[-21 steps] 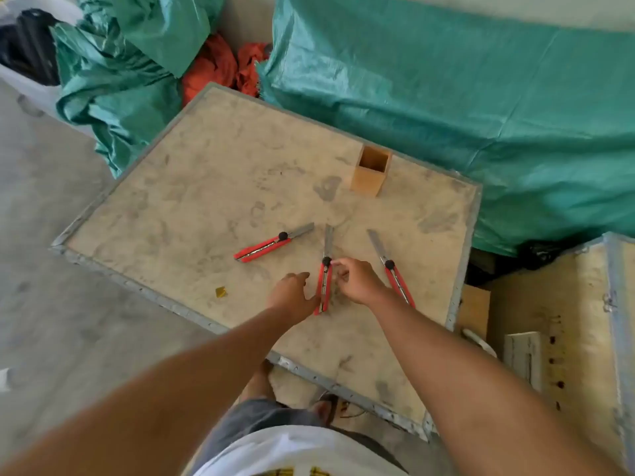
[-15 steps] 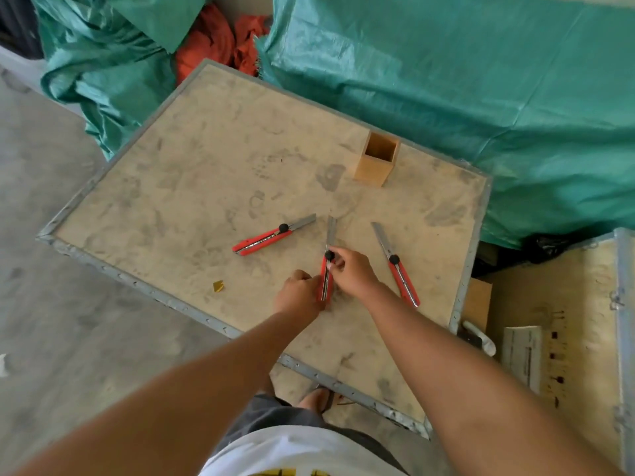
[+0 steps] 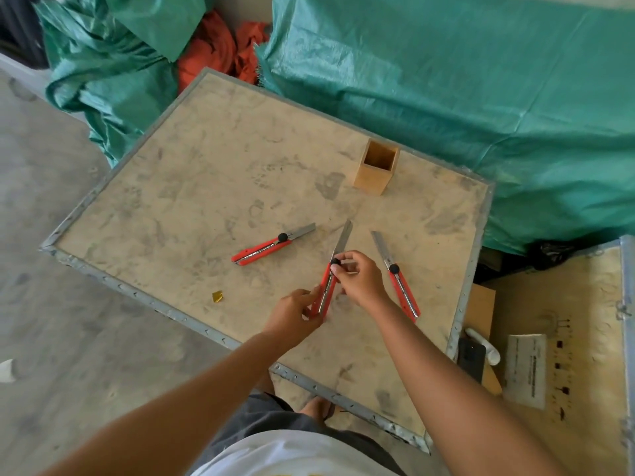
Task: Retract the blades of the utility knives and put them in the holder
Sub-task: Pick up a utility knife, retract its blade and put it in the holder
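Three red utility knives with their blades out are on the wooden table (image 3: 192,187). The middle knife (image 3: 328,286) is held in both hands: my left hand (image 3: 295,312) grips its rear end, and my right hand (image 3: 357,280) pinches the black slider knob near the blade. Its blade points away from me. The left knife (image 3: 268,247) lies alone, blade pointing right. Just right of my right hand lies the right knife (image 3: 398,276). The open wooden holder (image 3: 376,171) stands upright at the far side with nothing visible inside.
A small yellow scrap (image 3: 217,297) lies near the table's front edge. Green tarpaulin (image 3: 481,97) covers things behind and to the right. A wooden crate (image 3: 567,355) stands at the right. Concrete floor (image 3: 51,304) lies to the left.
My hands have closed on the middle knife and tipped its rear end up off the table. The view has shifted a little; the other two knives have not moved.
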Demonstrator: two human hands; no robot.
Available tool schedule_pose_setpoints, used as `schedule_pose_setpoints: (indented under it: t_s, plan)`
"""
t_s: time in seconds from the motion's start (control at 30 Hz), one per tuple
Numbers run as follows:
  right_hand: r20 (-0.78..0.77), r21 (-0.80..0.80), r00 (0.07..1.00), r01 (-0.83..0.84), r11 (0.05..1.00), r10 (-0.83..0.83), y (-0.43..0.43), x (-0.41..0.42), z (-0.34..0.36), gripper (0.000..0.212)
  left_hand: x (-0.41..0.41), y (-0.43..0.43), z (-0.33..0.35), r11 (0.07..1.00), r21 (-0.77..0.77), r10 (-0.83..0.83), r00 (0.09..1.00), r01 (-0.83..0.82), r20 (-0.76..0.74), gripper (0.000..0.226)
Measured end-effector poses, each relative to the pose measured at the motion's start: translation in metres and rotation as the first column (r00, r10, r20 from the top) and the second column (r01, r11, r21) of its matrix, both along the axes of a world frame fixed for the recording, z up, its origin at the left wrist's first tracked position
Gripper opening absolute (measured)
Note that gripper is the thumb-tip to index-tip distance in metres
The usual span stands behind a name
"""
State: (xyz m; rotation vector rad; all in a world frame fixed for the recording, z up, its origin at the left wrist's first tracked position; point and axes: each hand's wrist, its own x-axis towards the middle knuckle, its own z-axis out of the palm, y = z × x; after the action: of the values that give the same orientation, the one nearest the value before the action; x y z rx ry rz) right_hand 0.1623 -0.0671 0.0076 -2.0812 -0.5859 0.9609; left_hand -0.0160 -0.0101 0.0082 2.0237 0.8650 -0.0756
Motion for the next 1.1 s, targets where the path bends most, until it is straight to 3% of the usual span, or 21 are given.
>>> schedule_pose_setpoints:
  t_s: [0.17,0.33,0.6,0.8,0.97,1.1]
  plan:
    - [-0.107,0.161,0.994,0.038,0.986,-0.021,-0.012,0.008,0.045,0.024,-0.004,0.005,0.050,0.969,-0.247,0.063,0.990,-0.030,0.128,0.073]
    - [-0.213,0.265,0.977,0.064,0.962,-0.007,-0.024,0.013,0.082,0.025,-0.006,-0.001,0.087,0.917,-0.399,0.108,0.965,-0.004,0.240,0.073]
    - [-0.163,0.245,0.963,-0.172,0.954,0.215,-0.055,0.022,0.116,0.020,0.006,-0.006,0.101,0.920,-0.386,0.201,0.930,-0.071,0.308,0.062]
    - [-0.076,0.218,0.931,-0.333,0.917,0.356,-0.061,0.029,0.120,0.014,0.016,-0.003,0.107,0.937,-0.348,0.164,0.928,-0.040,0.334,0.057]
    - [-0.002,0.214,0.929,-0.360,0.908,0.369,-0.058,0.031,0.122,0.028,0.024,0.003,0.113,0.939,-0.344,0.149,0.928,-0.024,0.342,0.055]
    - [0.079,0.242,0.951,-0.310,0.920,0.299,-0.058,0.029,0.127,0.016,0.030,0.006,0.119,0.926,-0.375,0.180,0.917,-0.036,0.355,0.055]
